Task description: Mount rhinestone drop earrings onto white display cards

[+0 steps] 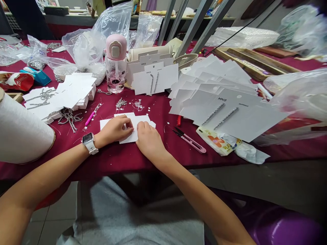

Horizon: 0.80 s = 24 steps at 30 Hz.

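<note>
A white cross-shaped card [129,138] lies on the dark red tablecloth in front of me. My left hand [116,128], with a watch on its wrist, rests on the card's left part, thumb and fingers curled together. At the card's right part, my right hand [150,141] has its fingers bent and pressed close together; their tips are hidden. Whatever small thing may be between the fingertips cannot be made out. Just beyond the card lie a small heap of silver chain pieces [121,103] and a heap of tiny clear bits [138,105].
To the right are pink thread snips [190,140] and a pile of cards with silver chain earrings [226,117]. A pink-handled tool [90,118], blank cards [74,90] and a large white spool [24,131] are on the left. A pink-lidded bottle [116,64] stands behind.
</note>
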Each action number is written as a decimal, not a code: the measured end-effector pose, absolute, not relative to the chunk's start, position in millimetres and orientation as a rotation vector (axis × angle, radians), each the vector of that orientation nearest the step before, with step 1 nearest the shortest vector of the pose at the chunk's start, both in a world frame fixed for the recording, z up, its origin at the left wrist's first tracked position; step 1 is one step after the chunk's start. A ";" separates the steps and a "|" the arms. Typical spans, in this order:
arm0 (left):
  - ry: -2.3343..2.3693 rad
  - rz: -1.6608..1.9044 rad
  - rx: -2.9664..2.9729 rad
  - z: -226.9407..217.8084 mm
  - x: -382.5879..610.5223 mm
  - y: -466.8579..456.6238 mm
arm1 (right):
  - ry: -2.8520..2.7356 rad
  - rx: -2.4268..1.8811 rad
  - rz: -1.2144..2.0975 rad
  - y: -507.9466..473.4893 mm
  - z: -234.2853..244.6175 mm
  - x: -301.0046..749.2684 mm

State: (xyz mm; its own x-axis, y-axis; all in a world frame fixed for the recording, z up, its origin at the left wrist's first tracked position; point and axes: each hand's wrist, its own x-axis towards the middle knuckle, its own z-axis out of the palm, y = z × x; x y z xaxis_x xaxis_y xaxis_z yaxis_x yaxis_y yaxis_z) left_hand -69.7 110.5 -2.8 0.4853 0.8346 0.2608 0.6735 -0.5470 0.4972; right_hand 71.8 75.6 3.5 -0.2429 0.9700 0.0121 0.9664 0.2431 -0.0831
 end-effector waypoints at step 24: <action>1.180 0.430 2.737 -1.1 -71.5 113.5 | -2.603 -1.308 0.408 93.1 3.6 103.2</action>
State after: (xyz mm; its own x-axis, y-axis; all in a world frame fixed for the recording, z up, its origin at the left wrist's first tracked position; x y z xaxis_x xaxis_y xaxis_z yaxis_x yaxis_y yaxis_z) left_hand -71.5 113.5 -1.1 0.6538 0.7276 0.2079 0.6905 -0.6860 0.2295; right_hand 103.2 93.1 3.6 -0.5888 0.8065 0.0538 0.7514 0.5707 -0.3313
